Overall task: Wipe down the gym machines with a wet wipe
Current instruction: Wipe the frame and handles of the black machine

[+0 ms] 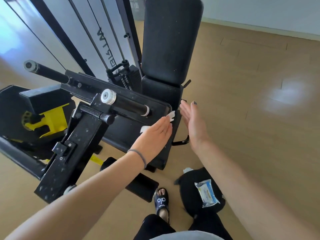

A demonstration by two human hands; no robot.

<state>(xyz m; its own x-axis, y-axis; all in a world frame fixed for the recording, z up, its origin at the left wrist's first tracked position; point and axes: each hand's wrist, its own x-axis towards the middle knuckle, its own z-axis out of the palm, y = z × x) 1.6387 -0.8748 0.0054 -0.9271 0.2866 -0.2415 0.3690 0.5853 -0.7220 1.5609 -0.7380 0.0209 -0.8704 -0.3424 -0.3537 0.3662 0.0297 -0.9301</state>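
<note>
My left hand (154, 134) lies flat on the black seat pad (128, 129) of the gym machine (83, 129), fingers straight and together, pressing a white wipe (170, 116) against the pad's right edge; bits of the wipe stick out past my fingertips and beside my thumb. My right hand (194, 122) hovers just beside the seat's right side, fingers straight and relaxed, holding nothing (palm turned toward the machine). The upright back pad (171, 42) rises behind the seat. Down on the wooden floor (259, 118) near my sandal (161, 200), a pack of wipes (207, 194) rests on a black bag (194, 193). A hair tie (140, 155) circles my left wrist.
</note>
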